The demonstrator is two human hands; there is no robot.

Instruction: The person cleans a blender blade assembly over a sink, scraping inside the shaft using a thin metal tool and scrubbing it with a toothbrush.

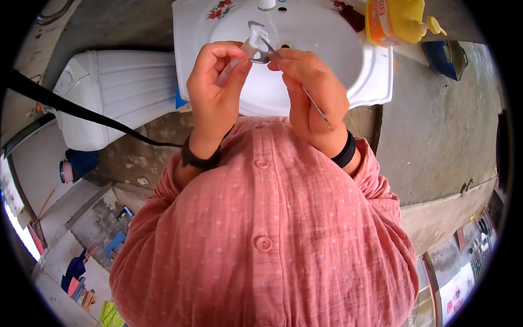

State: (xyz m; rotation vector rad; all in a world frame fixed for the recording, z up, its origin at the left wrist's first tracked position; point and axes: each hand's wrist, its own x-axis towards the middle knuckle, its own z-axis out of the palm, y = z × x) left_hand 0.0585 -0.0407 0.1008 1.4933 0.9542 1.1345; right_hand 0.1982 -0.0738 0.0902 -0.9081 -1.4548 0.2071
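Above the white washbasin (348, 71), my left hand (215, 92) pinches a small white plastic piece (257, 39) with flat grey parts at its top and bottom. Its exact kind I cannot make out. My right hand (318, 90) grips a thin metal rod-like tool (316, 104). One end of the tool rests at or very near the white piece, and its other end sticks out below my palm. Both hands are close together, fingers closed, and partly hide what they hold.
A tap (266, 5) hangs over the basin, with the drain hole (284, 47) below. A yellow pump bottle (395, 22) lies at the basin's right rim. To the left stands a white washing machine (125, 82); a black strap (87, 113) crosses in front of it.
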